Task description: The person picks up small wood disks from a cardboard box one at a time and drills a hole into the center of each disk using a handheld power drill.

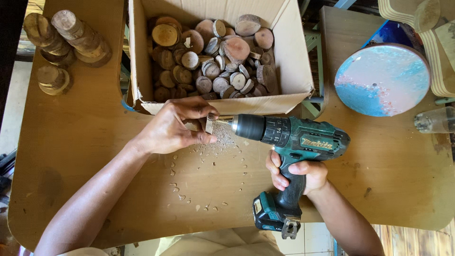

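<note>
While the head view looked down, the left hand [168, 130] pinched a small wood slice [209, 123] on edge, just below the cardboard box [137, 57]; the right hand [297, 173] gripped a teal cordless drill [289, 137]. Light, stiff, probably splittable, the slice was best held by its rim.

Both forearms are bare from the lower edge of the picture up to the wrists, with no sleeves, watch, bracelet or glove on either. The left hand [171, 128] and the right hand [298, 173] carry no rings that can be seen, and the fingernails are short and unpainted. At the bottom edge, between the two arms, shows a strip of pale beige cloth [222, 244], folded and plain, belonging to the person's clothing.
</note>
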